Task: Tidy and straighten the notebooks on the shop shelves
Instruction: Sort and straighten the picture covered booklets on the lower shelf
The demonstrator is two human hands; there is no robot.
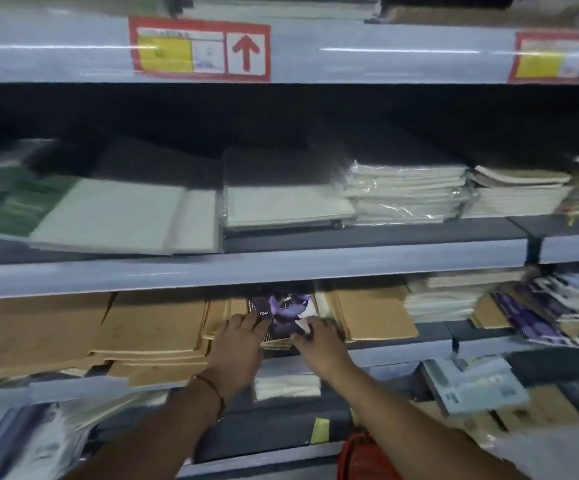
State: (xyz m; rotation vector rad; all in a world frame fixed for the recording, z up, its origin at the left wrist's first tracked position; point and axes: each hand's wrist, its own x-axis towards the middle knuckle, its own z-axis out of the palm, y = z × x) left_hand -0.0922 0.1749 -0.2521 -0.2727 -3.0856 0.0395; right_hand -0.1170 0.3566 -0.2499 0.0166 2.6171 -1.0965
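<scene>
- Hands meet at a purple-covered notebook point(282, 315) lying on top of a small pile of kraft-brown notebooks point(218, 323) on the lower shelf point(402, 348), right under the lip of the shelf above.
- The left hand point(237, 344) lies palm down with straight fingers pressed on the notebook's left edge; a red thread band point(211, 384) circles that wrist.
- The right hand point(317, 341) pinches the notebook's near right corner between thumb and fingers.
- The pile's front edge juts slightly past the shelf lip; there is little headroom between the cover and the shelf above.
- To the left, wide kraft stacks point(73, 334) lie fanned and skewed, with corners overhanging the front edge.
- Just beside the right hand sits another kraft stack point(371, 313), then white-edged pads point(454, 292) and tilted dark-covered books point(540, 313) farther right.
- The middle shelf point(246, 268) carries pale wrapped pads point(405, 192), a spiral-bound pad point(281, 206) and a green-covered one point(11, 209) at far left; a bare strip of shelf shows in front of the central stacks.
- On the purple cover small white letters read "YOU"; the rest is too blurred.
- A red-framed price tag point(199, 50) on the top rail has a yellow panel and a red upward arrow; its print cannot be read. A second such tag point(561, 58) is cut off at the right.
- A red basket point(364, 459) shows at the bottom edge.
</scene>
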